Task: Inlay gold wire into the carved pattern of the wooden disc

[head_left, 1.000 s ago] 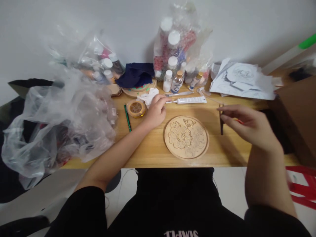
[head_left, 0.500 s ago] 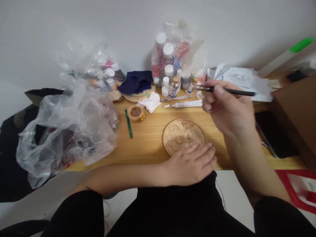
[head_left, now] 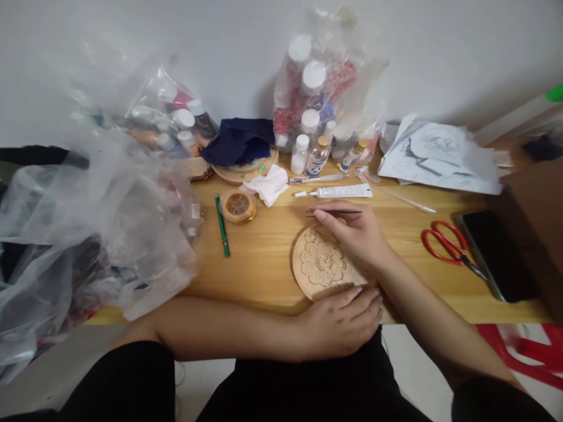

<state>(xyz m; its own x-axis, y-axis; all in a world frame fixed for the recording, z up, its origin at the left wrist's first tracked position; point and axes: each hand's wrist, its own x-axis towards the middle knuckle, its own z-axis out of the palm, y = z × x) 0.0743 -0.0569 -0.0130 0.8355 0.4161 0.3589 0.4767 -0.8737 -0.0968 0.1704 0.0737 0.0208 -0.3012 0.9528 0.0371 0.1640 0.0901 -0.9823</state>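
Observation:
A round wooden disc (head_left: pixel 321 264) carved with a flower lies near the table's front edge. My left hand (head_left: pixel 341 322) rests at the disc's near rim, fingers lying flat and together, holding nothing. My right hand (head_left: pixel 354 234) lies over the disc's far right part, fingers pinched on a thin dark tool (head_left: pixel 334 212) that lies level, pointing left over the disc's far edge.
On the wooden table (head_left: pixel 264 264): a green pencil (head_left: pixel 221 224), a tape roll (head_left: pixel 238 206), white tissue (head_left: pixel 266 184), a glue tube (head_left: pixel 338 191), red scissors (head_left: pixel 446 243), a black phone (head_left: pixel 497 253), drawing sheets (head_left: pixel 440 153), bottles in plastic bags (head_left: pixel 314 88), a big crumpled plastic bag (head_left: pixel 101 223).
My right hand came down from above the bottles onto the disc, with the tool turned to point left. My left hand stayed at the disc's near rim. The view shifted.

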